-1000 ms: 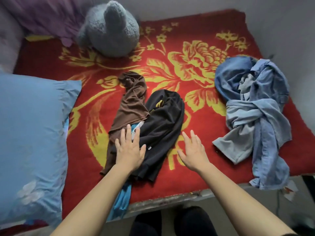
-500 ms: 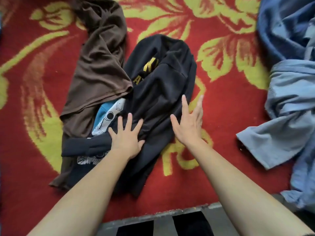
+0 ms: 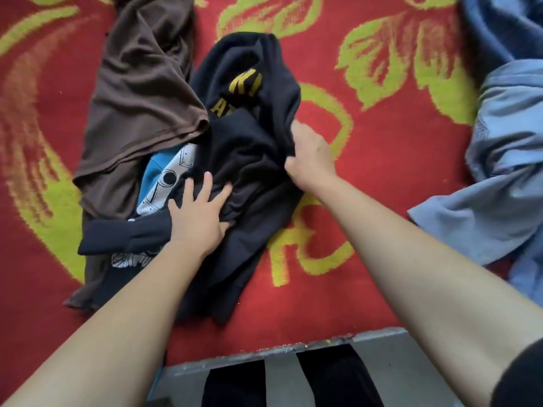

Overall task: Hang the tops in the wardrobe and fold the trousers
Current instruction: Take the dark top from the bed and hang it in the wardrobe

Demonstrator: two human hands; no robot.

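Observation:
A crumpled black top (image 3: 252, 148) with yellow lettering lies in the middle of the red blanket. My right hand (image 3: 310, 155) grips its right edge, fingers curled into the cloth. My left hand (image 3: 199, 215) lies on the black top's lower part with fingers spread, the thumb tucked into a fold. A brown garment (image 3: 147, 98) lies to the left, partly over a blue and white printed top (image 3: 164, 177). A pile of pale blue and denim clothes (image 3: 499, 160) sits at the right edge.
The red blanket (image 3: 367, 171) with yellow flower pattern covers the bed. The grey bed edge (image 3: 382, 345) runs along the bottom, with my dark trouser legs below it.
The view has come closer to the black top. My right hand went from flat beside the top to gripping its right edge. My left hand stays on its lower part.

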